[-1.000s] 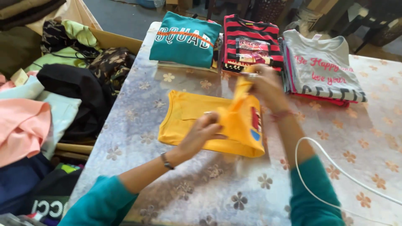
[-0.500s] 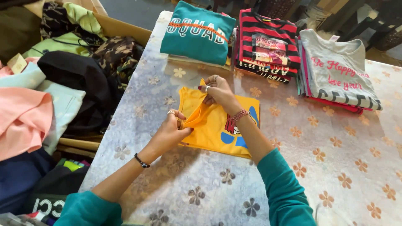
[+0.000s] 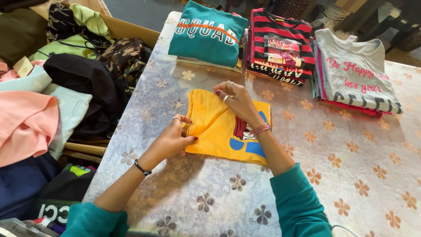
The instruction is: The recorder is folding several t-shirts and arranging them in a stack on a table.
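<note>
The person is leaning over a surface (image 3: 351,175) covered with a pale cloth printed with flowers, and a folded yellow T-shirt (image 3: 219,127) is lying flat near its middle, closer to the left edge. The left hand (image 3: 173,140) is resting on the shirt's left edge, its grip closed, with thumb and fingers pinching a fold of the yellow fabric. The right hand (image 3: 237,98) is sitting on the shirt's upper edge, its fingers curled and its grip likewise nipping the cloth there; rings are showing on the fingers and a red thread band is circling the wrist. A dark bracelet is sitting on the left wrist, and both forearms are ending in teal sleeves.

Along the far edge of the surface three stacks of folded clothes are standing side by side: a teal top (image 3: 206,33) with pale lettering, a red and black striped shirt (image 3: 280,44), and a grey shirt (image 3: 355,70) with pink lettering on top of its stack. To the left, off the surface, a loose heap of garments is lying, among them a pink piece (image 3: 24,125), a black one (image 3: 87,83) and a camouflage one (image 3: 120,55).
</note>
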